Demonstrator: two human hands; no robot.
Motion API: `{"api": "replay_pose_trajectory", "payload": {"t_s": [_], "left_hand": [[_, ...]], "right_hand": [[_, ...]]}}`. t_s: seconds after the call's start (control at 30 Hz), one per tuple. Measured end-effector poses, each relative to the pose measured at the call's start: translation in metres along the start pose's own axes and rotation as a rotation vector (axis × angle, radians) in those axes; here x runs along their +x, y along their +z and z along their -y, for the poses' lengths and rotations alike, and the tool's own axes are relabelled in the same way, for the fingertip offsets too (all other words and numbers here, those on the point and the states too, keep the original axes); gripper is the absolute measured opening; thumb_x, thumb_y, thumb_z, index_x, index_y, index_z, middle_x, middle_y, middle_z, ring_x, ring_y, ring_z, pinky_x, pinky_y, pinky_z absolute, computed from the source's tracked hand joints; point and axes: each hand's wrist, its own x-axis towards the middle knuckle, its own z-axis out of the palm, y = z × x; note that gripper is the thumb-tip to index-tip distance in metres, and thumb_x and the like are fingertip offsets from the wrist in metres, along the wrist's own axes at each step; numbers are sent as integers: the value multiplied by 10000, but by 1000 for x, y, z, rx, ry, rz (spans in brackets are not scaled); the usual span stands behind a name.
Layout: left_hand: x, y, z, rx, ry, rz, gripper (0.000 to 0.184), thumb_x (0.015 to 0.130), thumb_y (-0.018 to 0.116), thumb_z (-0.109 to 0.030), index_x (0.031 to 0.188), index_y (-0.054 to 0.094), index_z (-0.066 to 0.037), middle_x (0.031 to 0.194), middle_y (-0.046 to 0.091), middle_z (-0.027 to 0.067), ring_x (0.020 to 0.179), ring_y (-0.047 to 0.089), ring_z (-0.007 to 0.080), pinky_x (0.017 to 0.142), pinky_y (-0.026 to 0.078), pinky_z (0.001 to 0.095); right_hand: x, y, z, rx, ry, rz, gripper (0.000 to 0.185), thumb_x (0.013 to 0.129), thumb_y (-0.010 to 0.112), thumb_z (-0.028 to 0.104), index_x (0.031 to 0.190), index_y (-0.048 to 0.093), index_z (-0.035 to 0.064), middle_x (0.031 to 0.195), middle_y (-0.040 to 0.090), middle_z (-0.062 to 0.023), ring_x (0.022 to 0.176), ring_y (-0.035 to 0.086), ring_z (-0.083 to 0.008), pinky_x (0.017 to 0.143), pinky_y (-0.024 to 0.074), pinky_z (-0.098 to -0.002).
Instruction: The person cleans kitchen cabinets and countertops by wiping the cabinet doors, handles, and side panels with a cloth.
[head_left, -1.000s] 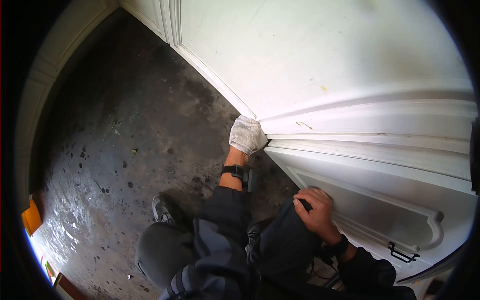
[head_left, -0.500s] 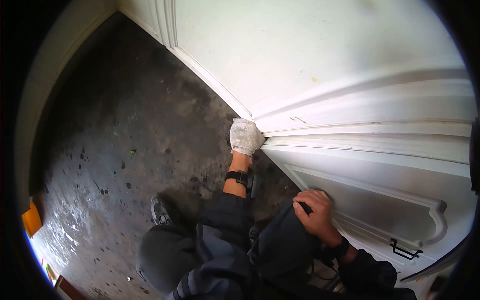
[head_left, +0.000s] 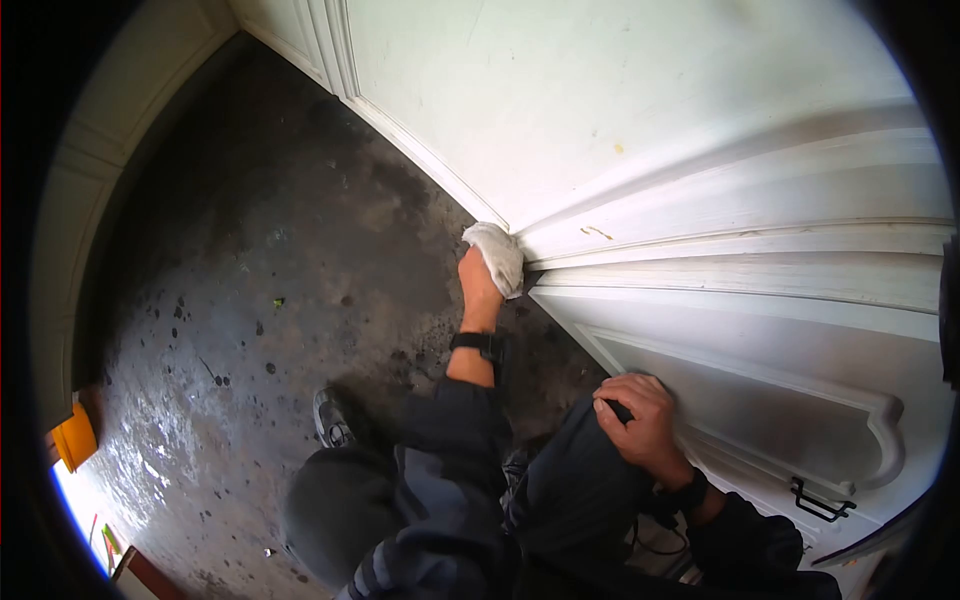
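Observation:
My left hand [head_left: 480, 284] is closed on a crumpled whitish cloth [head_left: 500, 258]. It presses the cloth at the bottom edge of the white panelled woodwork [head_left: 640, 110], beside the corner where the lower trim meets the floor. The cloth covers most of my fingers. Resting on my bent right knee [head_left: 565, 465], my right hand [head_left: 642, 418] has its fingers curled over the dark trouser fabric and the thumb towards the middle. It holds no tool that I can see.
A white cabinet door [head_left: 760, 390] with a black handle [head_left: 820, 500] stands close on the right. The dark, stained floor [head_left: 250, 240] spreads to the left. My shoe [head_left: 332, 418] is below, and a yellow object [head_left: 75, 438] is at the far left.
My left hand has shifted slightly up and turned, with the cloth now bunched along its right side and more of the back of the hand showing. My right hand stays on the knee.

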Motion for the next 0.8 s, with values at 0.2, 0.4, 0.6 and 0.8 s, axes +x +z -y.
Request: {"api": "replay_pose_trajectory", "payload": {"t_s": [0.2, 0.4, 0.6, 0.8], "left_hand": [[9, 27, 51, -2033, 205, -132, 460, 1032, 440, -324, 1453, 436, -138, 1432, 530, 63, 1306, 500, 216, 1107, 393, 353], [-4, 72, 15, -1960, -26, -278, 477, 1057, 365, -288, 1471, 431, -62, 1400, 557, 82, 1236, 578, 229, 1049, 471, 368], [-20, 83, 2, -1754, -54, -271, 406, 1033, 451, -223, 1344, 551, 18, 1217, 651, 100, 1051, 659, 209, 890, 549, 328], [-10, 44, 8, -1945, -172, -120, 496, 1031, 304, -340, 1393, 511, -71, 1296, 629, 107, 1174, 616, 286, 1012, 500, 437]], "right_hand": [[-8, 0, -5, -4, -25, -4, 87, 784, 738, 95, 860, 701, 76, 871, 711, -80, 874, 683, -268, 807, 485, -384], [-11, -6, -11, 13, -33, -20, 77, 781, 733, 90, 848, 700, 72, 872, 712, -78, 885, 685, -266, 814, 480, -383], [-18, -6, -16, 39, -28, -26, 77, 781, 730, 89, 849, 701, 70, 873, 713, -80, 891, 685, -270, 820, 479, -388], [-7, -5, -16, 55, -60, -13, 69, 784, 728, 87, 843, 700, 66, 867, 711, -85, 881, 686, -278, 798, 490, -389]]}}
